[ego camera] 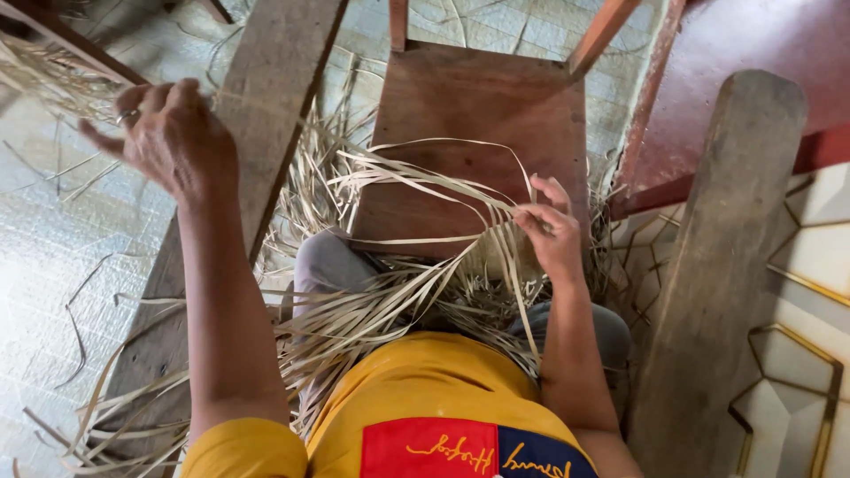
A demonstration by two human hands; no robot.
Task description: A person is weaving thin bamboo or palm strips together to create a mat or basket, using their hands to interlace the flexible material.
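The right hand [551,232] had its grip closed to a pinch — thumb and fingers pressed together on a gathering of pale dried strips [416,292] just above the person's lap. The left hand [168,133], a ring on one finger, was raised well off to the side with its fingers loosely curled; whether its grip held a strip could not be told, since the back of the hand faced the camera. The person sat over a pale tiled floor [44,248], with a reddish wooden stool [478,115] straight ahead serving as a worktop, a grey plank [274,80] slanting past the left arm and another weathered plank [717,265] on the right. More strips lay scattered on the floor around the knees. The bundle fanned out from the pinch — long strands running down and to the left across the lap, while a few looped up in thin arcs over the stool seat.
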